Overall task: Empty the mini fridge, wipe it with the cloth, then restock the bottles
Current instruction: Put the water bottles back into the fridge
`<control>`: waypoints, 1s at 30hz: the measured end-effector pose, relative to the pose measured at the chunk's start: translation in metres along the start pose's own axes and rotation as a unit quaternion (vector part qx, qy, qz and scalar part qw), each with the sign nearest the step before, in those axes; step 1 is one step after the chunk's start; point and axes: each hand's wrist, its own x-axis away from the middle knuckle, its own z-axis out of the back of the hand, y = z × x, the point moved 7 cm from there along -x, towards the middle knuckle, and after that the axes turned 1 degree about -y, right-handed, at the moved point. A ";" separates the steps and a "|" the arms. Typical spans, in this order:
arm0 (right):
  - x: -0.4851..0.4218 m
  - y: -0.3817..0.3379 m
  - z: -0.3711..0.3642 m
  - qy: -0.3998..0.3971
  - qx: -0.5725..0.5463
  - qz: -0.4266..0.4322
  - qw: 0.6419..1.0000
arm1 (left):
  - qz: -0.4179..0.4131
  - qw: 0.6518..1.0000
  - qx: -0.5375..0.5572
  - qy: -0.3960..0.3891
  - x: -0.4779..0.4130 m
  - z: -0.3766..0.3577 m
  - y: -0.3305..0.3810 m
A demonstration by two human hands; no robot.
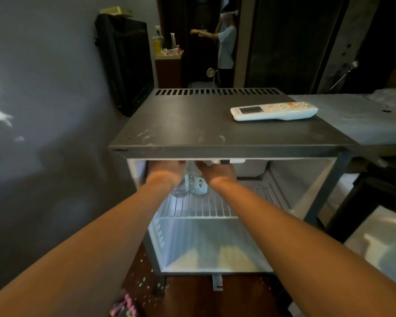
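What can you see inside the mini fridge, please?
Two bottles stand on the wire shelf, at the left hand and right hand. The fridge's top hides their caps and the fingers.

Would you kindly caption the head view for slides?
Left hand and right hand at two bottles on the wire shelf inside the mini fridge; remote on top.
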 end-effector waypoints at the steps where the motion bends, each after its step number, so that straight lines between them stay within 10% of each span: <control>1: 0.011 -0.001 0.007 0.017 0.029 0.001 0.999 | -0.012 1.000 -0.016 -0.006 0.007 0.001 -0.002; 6: 0.058 0.009 0.012 -0.036 0.150 0.020 0.988 | -0.071 0.986 -0.049 -0.140 0.062 0.000 -0.016; 21: 0.220 0.088 -0.039 -0.163 0.257 0.046 0.952 | -0.026 0.974 -0.126 -0.187 0.253 -0.011 -0.066; 30: 0.320 0.177 -0.103 -0.339 0.360 -0.028 0.869 | 0.000 0.937 -0.214 -0.275 0.358 -0.096 -0.097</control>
